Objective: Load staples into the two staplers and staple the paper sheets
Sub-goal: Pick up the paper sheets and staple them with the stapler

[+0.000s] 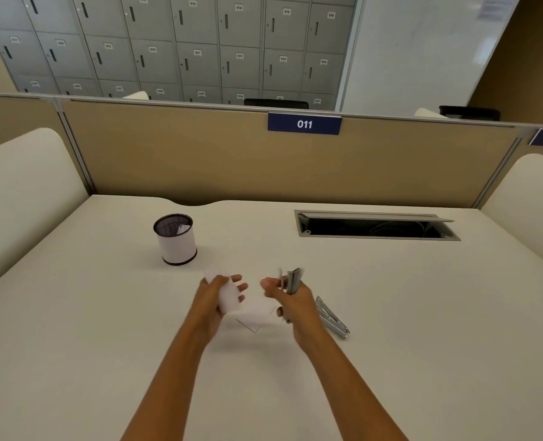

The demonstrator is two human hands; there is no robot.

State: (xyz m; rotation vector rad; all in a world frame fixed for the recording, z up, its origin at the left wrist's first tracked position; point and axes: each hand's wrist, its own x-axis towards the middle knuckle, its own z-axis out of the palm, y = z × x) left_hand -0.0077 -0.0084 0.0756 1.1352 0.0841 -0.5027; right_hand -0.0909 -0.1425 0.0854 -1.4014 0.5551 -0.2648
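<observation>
My left hand [217, 296] holds a small white paper sheet [227, 297] a little above the desk, fingers curled around it. My right hand [290, 302] grips a grey metal stapler [294, 280] that points upward, its top arm swung slightly apart. More white paper [257, 313] lies flat on the desk between my hands. A second silver stapler [332, 318] lies on the desk just right of my right wrist, untouched.
A black mesh pen cup [175, 238] with white paper inside stands at the back left. An open cable hatch [376, 226] is set into the white desk [422, 313] at the back right. Beige partition panels enclose the desk behind and at both sides.
</observation>
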